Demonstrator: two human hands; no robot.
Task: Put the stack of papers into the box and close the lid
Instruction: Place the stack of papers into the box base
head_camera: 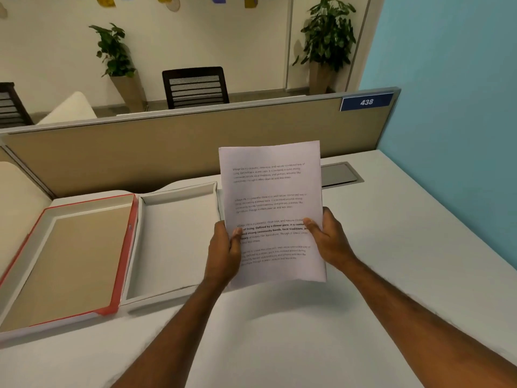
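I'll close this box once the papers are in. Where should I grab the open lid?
Take the lid by its red outer left edge, coming from the left. It lies flat, hinged along the box, so that free edge probably swings up and over.

I identify an office: desk [363,275] bounded by a partition [167,152] labelled 438 [366,102], mesh chair [195,86] and potted plants [327,32] beyond.

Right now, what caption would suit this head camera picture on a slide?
Both hands, left hand and right hand, hold the stack of papers above the desk, beside the open box.
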